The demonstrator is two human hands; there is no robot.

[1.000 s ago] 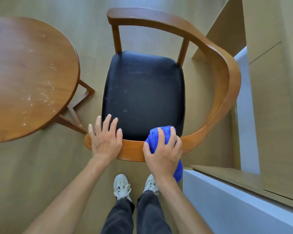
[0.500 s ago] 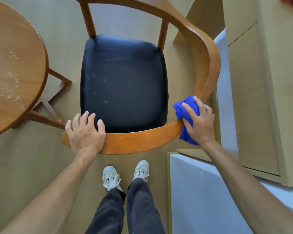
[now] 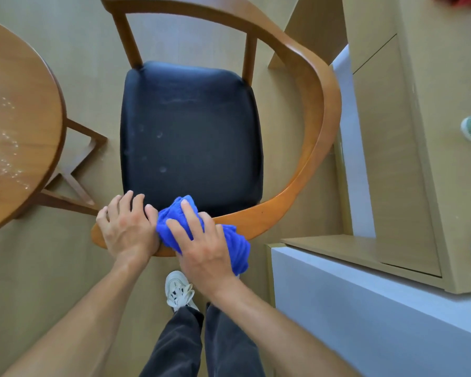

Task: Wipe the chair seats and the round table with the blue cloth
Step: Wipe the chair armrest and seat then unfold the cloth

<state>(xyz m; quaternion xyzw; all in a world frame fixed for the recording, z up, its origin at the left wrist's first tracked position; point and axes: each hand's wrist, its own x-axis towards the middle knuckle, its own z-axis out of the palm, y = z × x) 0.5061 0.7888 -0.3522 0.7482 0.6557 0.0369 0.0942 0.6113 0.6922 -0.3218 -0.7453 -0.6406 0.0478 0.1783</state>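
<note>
Bunched blue terry cloth (image 3: 201, 235) – soft, light, shapeless; right hand (image 3: 201, 248) presses it, fingers spread, onto curved wooden chair rail (image 3: 280, 210). Left hand (image 3: 127, 227) flat on rail, holding nothing – steadies.

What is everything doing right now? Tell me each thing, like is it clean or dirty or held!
Cloth: bunched up, pressed on the chair's wooden rail by the right hand.
Right hand: fingers spread over the cloth.
Left hand: resting flat on the rail, beside the cloth.
Seat: black, with pale spots and smudges.
Table: speckled with small white bits.
Chair: standing upright on the floor.
</note>
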